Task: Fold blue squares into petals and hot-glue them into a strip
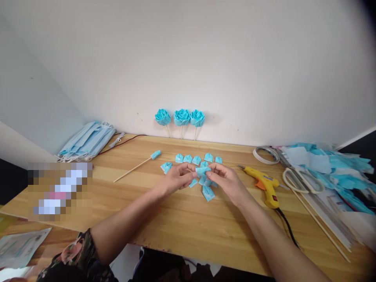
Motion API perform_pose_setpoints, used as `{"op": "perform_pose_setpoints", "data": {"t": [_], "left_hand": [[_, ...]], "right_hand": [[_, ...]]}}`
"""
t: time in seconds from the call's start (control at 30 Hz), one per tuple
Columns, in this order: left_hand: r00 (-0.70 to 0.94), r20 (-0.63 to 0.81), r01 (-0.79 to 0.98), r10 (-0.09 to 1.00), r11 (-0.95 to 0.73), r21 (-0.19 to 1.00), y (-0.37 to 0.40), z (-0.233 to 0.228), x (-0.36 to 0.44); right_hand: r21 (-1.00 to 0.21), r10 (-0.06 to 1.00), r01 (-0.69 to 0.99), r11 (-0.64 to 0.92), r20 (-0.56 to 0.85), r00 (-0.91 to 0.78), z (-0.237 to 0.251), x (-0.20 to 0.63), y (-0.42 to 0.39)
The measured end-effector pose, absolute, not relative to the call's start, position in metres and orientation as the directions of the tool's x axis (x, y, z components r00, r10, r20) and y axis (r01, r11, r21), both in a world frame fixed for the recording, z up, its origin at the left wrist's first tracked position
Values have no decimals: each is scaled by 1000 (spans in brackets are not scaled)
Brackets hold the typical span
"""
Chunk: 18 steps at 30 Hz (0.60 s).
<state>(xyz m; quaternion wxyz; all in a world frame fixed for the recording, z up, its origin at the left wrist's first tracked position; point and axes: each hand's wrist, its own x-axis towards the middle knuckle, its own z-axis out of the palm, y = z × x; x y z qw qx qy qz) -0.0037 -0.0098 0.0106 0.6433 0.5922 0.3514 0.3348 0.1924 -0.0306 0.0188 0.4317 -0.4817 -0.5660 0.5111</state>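
Both forearms reach forward and meet in the middle. The left hand point(178, 178) and the right hand point(225, 179) are close together, palms turned inward, fingertips pinched and almost touching.

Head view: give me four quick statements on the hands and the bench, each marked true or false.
1. Both hands, left hand and right hand, pinch one blue folded piece between them. True.
2. The glue gun is in the right hand. False: it lies on the table, right of that hand.
3. Three blue roses stand against the wall. True.
4. The scissors lie left of the mask stack. False: they lie at the right side.
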Motion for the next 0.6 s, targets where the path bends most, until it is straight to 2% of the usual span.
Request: {"op": "perform_pose_setpoints", "data": {"t": [0.43,0.53,0.6], "left_hand": [[444,5,68,896,-40,997,-5,14,-7],[297,77,52,952,-96,994,7,23,-20],[156,118,49,981,-127,991,16,30,-30]], "right_hand": [[-986,992,154,64,46,-117,14,196,-28],[-972,987,217,92,59,-152,10,198,-25],[-940,969,306,150,78,-236,12,194,-23]]}}
